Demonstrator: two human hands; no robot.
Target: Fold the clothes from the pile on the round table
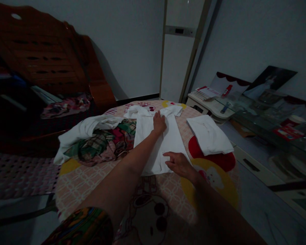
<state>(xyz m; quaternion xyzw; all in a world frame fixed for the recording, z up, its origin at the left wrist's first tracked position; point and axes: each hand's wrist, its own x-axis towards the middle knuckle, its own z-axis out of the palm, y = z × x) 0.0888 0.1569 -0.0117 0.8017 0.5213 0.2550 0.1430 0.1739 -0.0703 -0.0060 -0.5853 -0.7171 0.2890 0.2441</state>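
A white short-sleeved shirt lies spread on the round table, its sleeves at the far end and its hem nearest me. My left hand rests flat on the upper part of the shirt, fingers stretched forward. Over the lower right part of the shirt is my right hand, with index finger and thumb apart and nothing visible between them. To the right sits a folded white garment. A heap of crumpled clothes, with a white garment on top, lies on the left.
The patterned tablecloth covers the round table. A carved wooden bench stands at the left, with cloth on its seat. On the right is a glass-topped cabinet bearing papers and small items. A tall white air conditioner stands behind the table.
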